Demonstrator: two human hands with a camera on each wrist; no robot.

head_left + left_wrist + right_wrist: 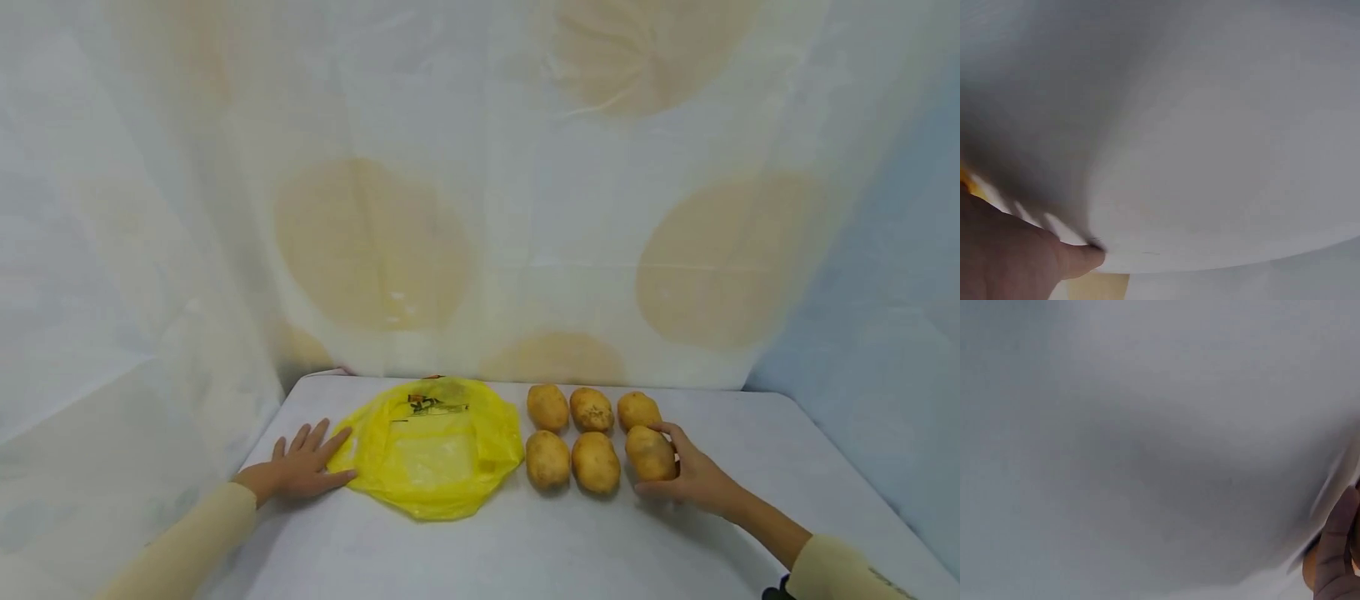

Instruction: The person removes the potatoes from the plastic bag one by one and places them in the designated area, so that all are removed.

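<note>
My left hand [303, 467] rests palm down on the table with its fingers spread. Its thumb and index fingertip reach the left edge of a yellow plastic bag [431, 458], which lies flattened and bears dark print. In the left wrist view part of the left hand [1016, 262] shows at the lower left. At the right, my right hand [697, 475] grips a potato [649, 455] between thumb and fingers; whether it is off the table cannot be told. The right wrist view catches only some fingers of the right hand [1335, 550] at its edge.
Two more potatoes, one at the front middle [596, 462] and one at the front left [547, 460], share the held potato's row. Behind them is a row of three potatoes [592, 409]. A white cloth covers the table [495, 550]; a spotted curtain [525, 208] hangs behind.
</note>
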